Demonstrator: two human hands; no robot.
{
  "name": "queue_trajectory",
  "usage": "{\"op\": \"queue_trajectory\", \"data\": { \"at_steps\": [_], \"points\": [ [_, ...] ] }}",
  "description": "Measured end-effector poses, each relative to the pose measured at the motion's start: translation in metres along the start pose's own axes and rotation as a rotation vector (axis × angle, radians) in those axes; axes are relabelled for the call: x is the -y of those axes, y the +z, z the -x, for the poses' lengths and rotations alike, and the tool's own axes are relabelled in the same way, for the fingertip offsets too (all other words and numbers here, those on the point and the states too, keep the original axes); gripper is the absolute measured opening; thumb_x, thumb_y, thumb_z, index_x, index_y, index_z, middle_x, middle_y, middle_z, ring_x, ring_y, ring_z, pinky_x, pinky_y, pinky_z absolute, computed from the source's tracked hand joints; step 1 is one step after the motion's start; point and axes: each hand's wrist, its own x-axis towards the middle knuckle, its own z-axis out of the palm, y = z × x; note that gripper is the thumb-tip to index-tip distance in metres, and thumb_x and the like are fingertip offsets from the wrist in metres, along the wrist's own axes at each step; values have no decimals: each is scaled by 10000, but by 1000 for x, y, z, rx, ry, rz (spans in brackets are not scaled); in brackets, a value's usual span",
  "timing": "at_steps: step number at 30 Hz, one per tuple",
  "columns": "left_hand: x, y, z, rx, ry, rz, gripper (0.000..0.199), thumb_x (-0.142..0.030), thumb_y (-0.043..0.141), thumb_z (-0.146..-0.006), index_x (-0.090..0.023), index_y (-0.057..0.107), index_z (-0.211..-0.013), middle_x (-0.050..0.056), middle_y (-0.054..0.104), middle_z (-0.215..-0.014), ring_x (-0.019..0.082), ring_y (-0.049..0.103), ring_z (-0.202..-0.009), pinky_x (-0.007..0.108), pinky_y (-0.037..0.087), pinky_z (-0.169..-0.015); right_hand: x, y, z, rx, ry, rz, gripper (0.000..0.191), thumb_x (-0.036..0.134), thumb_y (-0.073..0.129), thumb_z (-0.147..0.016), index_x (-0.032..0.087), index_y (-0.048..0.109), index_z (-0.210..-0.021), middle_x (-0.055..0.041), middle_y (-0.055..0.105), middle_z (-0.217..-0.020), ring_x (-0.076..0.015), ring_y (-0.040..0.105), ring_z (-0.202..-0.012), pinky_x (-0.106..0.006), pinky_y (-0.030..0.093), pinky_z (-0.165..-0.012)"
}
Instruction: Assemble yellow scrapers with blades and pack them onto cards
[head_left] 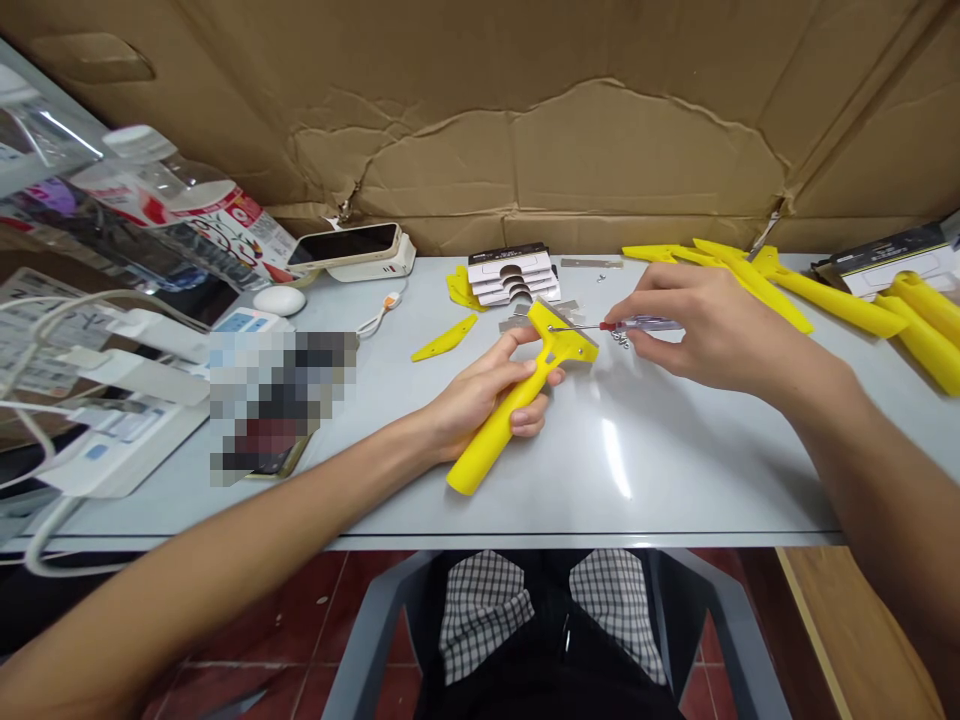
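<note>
The left hand (482, 393) is gripping the yellow scraper (491, 432) around its neck, apparently bracing it over the middle of the surface (690, 460), handle slanting toward the near edge — and the right hand (697, 315) is pinching the screwdriver (651, 323), its tip seemingly meeting 1 of 2 head screws (580, 351), while loose screws (621, 341) are lying close by, presumably for quick reach

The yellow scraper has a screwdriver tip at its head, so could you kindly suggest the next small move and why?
Probably a slight turn of the screwdriver by the right hand: its tip appears to meet a screw, and the left hand steadies the yellow scraper.
</note>
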Motion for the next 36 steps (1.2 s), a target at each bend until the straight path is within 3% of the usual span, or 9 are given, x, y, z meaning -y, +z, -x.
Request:
{"op": "queue_trajectory", "data": {
  "at_steps": [13, 20, 26, 31, 34, 36],
  "points": [
    [1, 0, 0, -11, 3, -9, 321, -203, 588, -1054, -312, 414, -1301, 25, 692, -1003, 72, 519, -493, 217, 424, -509, 7, 0, 2, -54, -12, 98, 313, 338, 577, -1060, 330, 852, -1208, -100, 710, -1057, -271, 654, -930, -422, 486, -800],
    [2, 4, 1, -27, 34, -116, 326, -212, 579, -1054, -315, 381, -1291, 7, 676, -1016, 71, 520, -510, 235, 434, -527, 18, -3, 7, -143, -91, 165, 337, 235, 543, -1074, 273, 867, -1159, -130, 684, -1054, -291, 644, -925, -459, 501, -774],
    [3, 5, 2, -36, 35, -139, 351, -231, 586, -1056, -320, 375, -1322, 4, 672, -1033, 73, 528, -522, 246, 442, -539, 34, -13, 12, -191, -101, 68, 318, 214, 599, -1061, 381, 834, -1194, -85, 740, -1100, -316, 694, -1028, -493, 562, -842],
    [3, 4, 1, -32, 37, -144, 335, -228, 568, -1063, -315, 374, -1322, 9, 676, -1028, 72, 521, -520, 242, 439, -537, 41, -9, 8, -228, -105, 19, 215, 278, 602, -1094, 349, 802, -1127, -50, 794, -1090, -262, 740, -998, -432, 585, -829],
    [3, 4, 0, -43, 38, -149, 323, -215, 557, -1065, -313, 374, -1313, 10, 676, -1026, 70, 518, -521, 241, 443, -544, 37, 2, 5, -341, -237, -6, 182, 231, 592, -1091, 278, 767, -1071, -53, 765, -1056, -224, 730, -927, -385, 575, -783],
    [3, 4, 0, -58, 37, -134, 308, -198, 548, -1065, -311, 373, -1292, 7, 675, -1008, 69, 512, -519, 233, 436, -544, 34, 10, 4, -352, -284, -28, 151, 192, 591, -1067, 244, 732, -1086, -69, 734, -1074, -225, 715, -913, -385, 573, -773]
  ]
}}
